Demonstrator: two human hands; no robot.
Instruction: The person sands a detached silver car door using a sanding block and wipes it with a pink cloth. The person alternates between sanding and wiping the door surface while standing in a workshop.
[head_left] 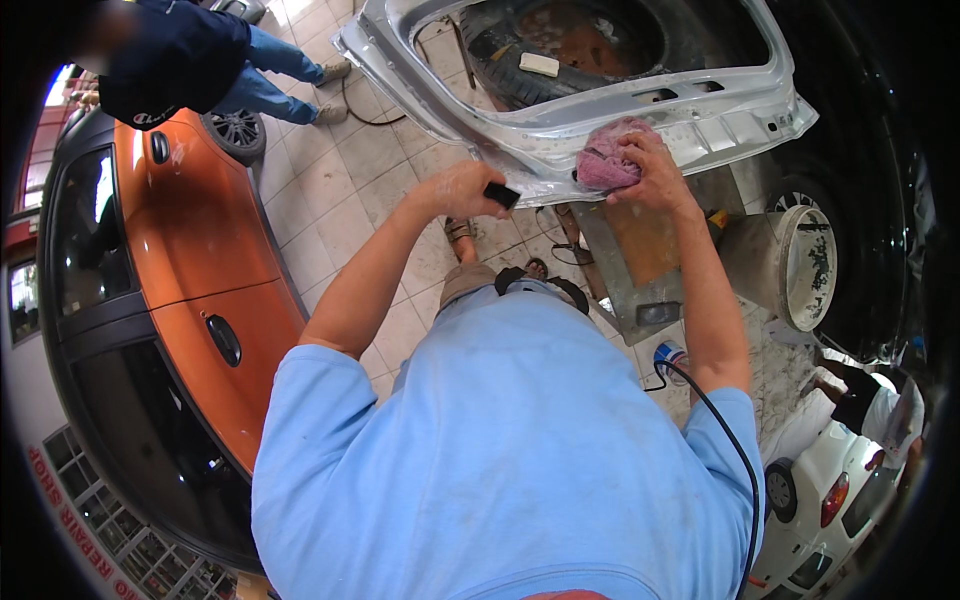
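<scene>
Right, my right hand has its fingers clamped on a pink rag, pressed to the lower edge of the grey car panel. My left hand grips a small black block just beside that edge. Orange car stands well left, tiled floor between.

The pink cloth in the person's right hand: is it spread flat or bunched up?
Bunched up. The pink cloth forms a crumpled wad under the right hand, pressed on the grey car panel.
</scene>
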